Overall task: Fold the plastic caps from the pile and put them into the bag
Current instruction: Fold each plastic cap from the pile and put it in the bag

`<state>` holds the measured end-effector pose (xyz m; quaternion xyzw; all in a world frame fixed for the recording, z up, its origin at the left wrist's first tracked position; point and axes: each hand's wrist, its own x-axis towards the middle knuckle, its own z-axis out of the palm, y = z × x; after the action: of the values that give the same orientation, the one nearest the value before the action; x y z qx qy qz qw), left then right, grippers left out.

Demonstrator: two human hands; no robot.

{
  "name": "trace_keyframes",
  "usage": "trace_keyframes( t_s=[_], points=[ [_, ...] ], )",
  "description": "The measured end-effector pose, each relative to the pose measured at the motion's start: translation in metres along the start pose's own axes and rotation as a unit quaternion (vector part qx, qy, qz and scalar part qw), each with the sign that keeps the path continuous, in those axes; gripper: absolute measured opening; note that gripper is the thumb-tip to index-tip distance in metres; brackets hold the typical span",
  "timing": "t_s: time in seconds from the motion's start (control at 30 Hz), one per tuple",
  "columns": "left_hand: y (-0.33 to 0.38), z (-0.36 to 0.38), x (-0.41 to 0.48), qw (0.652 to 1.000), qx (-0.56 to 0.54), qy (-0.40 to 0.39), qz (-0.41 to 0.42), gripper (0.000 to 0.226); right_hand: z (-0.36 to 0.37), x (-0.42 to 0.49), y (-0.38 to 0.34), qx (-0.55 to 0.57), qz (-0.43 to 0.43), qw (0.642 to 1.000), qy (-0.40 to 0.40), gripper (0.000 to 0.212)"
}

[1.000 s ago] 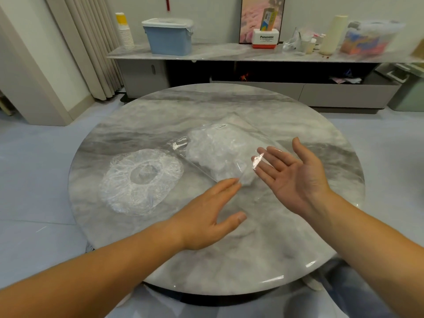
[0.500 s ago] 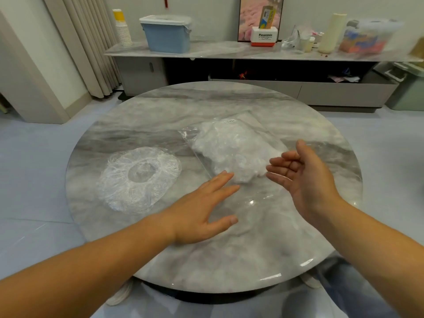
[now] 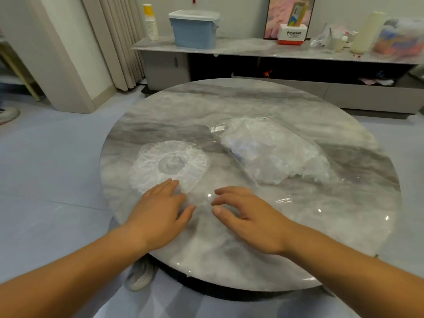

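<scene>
A clear plastic cap point(image 3: 169, 166) with a crinkled elastic rim lies flat on the left of the round marble table point(image 3: 252, 106). To its right lies a transparent bag point(image 3: 270, 154) stuffed with white folded caps. My left hand point(image 3: 160, 210) is palm down with straight fingers, its fingertips at the cap's near edge. My right hand point(image 3: 243, 214) hovers palm down just right of it, fingers loosely bent, holding nothing, near the bag's open front end.
A long marble sideboard point(image 3: 252, 48) stands behind the table with a blue lidded box point(image 3: 195, 28), a stack of paper cups point(image 3: 150, 22), a white and red box point(image 3: 292, 35) and other clutter. Curtains hang at the back left.
Both hands left the bag and moved left and toward me. My right hand turned from palm up to palm down. My left hand now reaches the loose cap's edge.
</scene>
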<state>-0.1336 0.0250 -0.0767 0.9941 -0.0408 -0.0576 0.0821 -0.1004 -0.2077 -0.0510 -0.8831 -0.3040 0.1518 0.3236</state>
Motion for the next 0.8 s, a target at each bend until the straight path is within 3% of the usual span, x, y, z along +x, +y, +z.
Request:
trace_keyframes(
  t_s=[0.1, 0.17, 0.27, 0.37, 0.47, 0.6, 0.73, 0.8],
  points=[
    [0.001, -0.002, 0.004, 0.999, -0.011, 0.032, 0.013, 0.079, 0.008, 0.003, 0.013, -0.068, 0.025, 0.997, -0.023, 0.051],
    [-0.001, -0.002, 0.007, 0.998, -0.007, 0.063, 0.027, 0.072, 0.01, 0.003, 0.018, -0.083, 0.037, 0.996, -0.02, 0.053],
    [0.002, -0.006, 0.008, 0.993, 0.011, 0.103, 0.05, 0.062, 0.008, 0.002, 0.021, -0.069, 0.052, 0.996, -0.007, 0.053],
    [0.01, -0.008, 0.0, 0.983, 0.045, 0.147, 0.095, 0.062, 0.004, -0.002, 0.023, -0.047, 0.012, 0.998, 0.037, 0.053],
    [0.022, -0.006, -0.014, 0.975, 0.046, 0.134, 0.171, 0.058, -0.001, -0.013, 0.028, -0.086, -0.072, 0.992, 0.049, 0.056],
    [0.03, 0.005, -0.032, 0.959, 0.016, 0.056, 0.279, 0.051, -0.004, -0.033, 0.037, -0.14, -0.126, 0.982, -0.002, 0.05],
    [0.028, 0.018, -0.037, 0.949, -0.046, 0.038, 0.31, 0.049, 0.005, -0.047, 0.048, -0.155, -0.133, 0.978, -0.03, 0.056],
    [0.026, 0.019, -0.036, 0.952, -0.095, 0.031, 0.29, 0.06, 0.008, -0.049, 0.051, -0.131, -0.122, 0.984, -0.027, 0.055]
  ],
)
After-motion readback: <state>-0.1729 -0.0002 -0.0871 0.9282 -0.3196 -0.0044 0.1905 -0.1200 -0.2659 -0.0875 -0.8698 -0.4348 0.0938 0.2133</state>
